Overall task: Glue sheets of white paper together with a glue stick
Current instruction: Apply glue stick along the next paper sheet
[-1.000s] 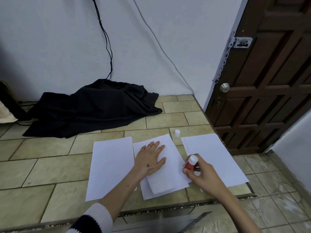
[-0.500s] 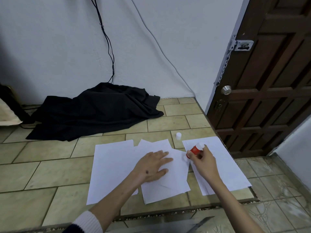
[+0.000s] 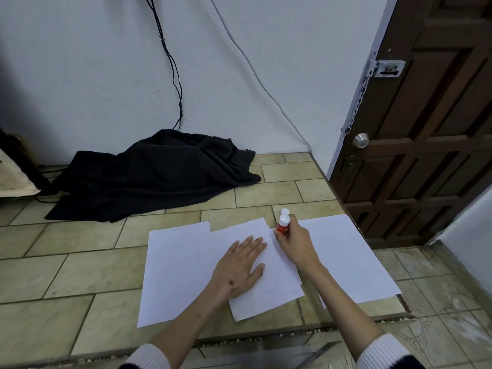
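A: We are working at a tan tiled counter [image 3: 80, 275] set against a white wall [image 3: 80, 75], with a brown panelled door [image 3: 426, 155] to the right, a heap of black cloth [image 3: 149, 174] at the back and dark cables [image 3: 170, 62] hanging down the wall.

B: Where are the task's things lying?

A: Three lots of white paper are lying side by side near the front edge: the left sheet [image 3: 175, 267], the middle sheets [image 3: 271, 288] overlapping it, the right sheet [image 3: 346, 257] just beside. Our left hand [image 3: 239, 265] is pressing flat, fingers spread, on the middle sheets. Our right hand [image 3: 292, 241] is gripping the red glue stick [image 3: 282, 225] at their far right corner, its lower end hidden behind our fingers; a small white cap [image 3: 285, 211] is standing just behind it.

B: How are we doing this step well?

A: In our judgement, by keeping the flat palm anchoring the paper and running the stick along the edge in light, even strokes, so nothing is creasing or sliding.
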